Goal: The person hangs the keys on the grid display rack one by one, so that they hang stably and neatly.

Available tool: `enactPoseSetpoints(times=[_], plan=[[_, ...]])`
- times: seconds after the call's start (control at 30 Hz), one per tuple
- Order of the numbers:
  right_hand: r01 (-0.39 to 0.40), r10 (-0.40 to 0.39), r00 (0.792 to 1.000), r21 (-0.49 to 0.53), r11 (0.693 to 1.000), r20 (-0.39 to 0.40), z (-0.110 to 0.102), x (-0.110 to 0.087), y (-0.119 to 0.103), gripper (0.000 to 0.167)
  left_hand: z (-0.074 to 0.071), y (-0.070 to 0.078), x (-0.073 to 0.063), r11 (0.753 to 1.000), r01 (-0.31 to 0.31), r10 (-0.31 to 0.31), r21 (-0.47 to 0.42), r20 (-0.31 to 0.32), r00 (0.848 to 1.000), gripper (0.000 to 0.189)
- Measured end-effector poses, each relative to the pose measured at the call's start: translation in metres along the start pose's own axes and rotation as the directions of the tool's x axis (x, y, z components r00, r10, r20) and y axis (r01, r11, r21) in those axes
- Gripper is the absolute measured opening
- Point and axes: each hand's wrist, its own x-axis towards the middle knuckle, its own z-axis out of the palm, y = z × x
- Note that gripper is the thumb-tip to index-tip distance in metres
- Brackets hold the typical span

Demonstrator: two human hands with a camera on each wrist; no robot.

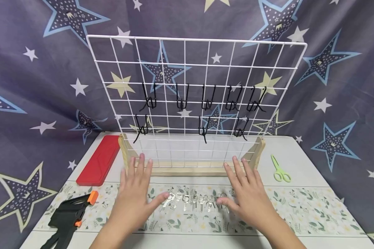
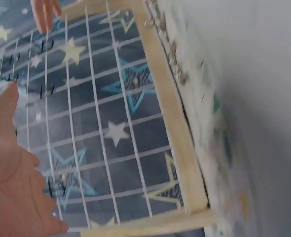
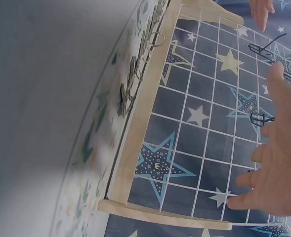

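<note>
Left hand (image 1: 134, 199) at seven o'clock, right hand (image 1: 249, 193) at five, both splayed, empty, flank metal keys (image 1: 201, 204); white wire grid (image 1: 184, 84) at twelve.

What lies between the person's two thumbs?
Between left hand and right hand, thumb to thumb, a row of metal keys lies on the leaf-patterned strip; the head view shows it.

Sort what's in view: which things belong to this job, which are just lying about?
Likely the job's: keys, between left hand and right hand; grid; hooks on it.

Apparently lying about, off to the sides: red case, clamp, scissors.
</note>
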Motion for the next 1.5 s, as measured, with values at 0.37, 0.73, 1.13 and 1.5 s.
enactPoseSetpoints(times=[0.37,0.73,1.13,1.5], plan=[[-0.021,0.017,0.999,0.09,0.996,0.046,-0.003,0.012,0.011,0.1,-0.04,-0.055,0.036,0.909,0.2,-0.229,-0.367,-0.036,0.973,0.098],[-0.065,0.045,0.99,0.146,0.987,0.136,0.006,0.016,0.022,0.093,-0.026,-0.097,0.081,0.69,0.249,-0.287,-0.68,0.058,0.956,0.085],[-0.136,0.062,0.923,0.171,0.976,0.379,0.016,0.028,0.022,0.059,-0.011,-0.11,0.1,0.554,0.237,-0.319,-0.798,0.059,0.946,0.069],[-0.12,0.013,0.87,0.186,0.975,0.494,0.031,0.039,0.023,0.039,0.001,-0.12,0.103,0.479,0.228,-0.324,-0.848,0.07,0.943,0.055]])
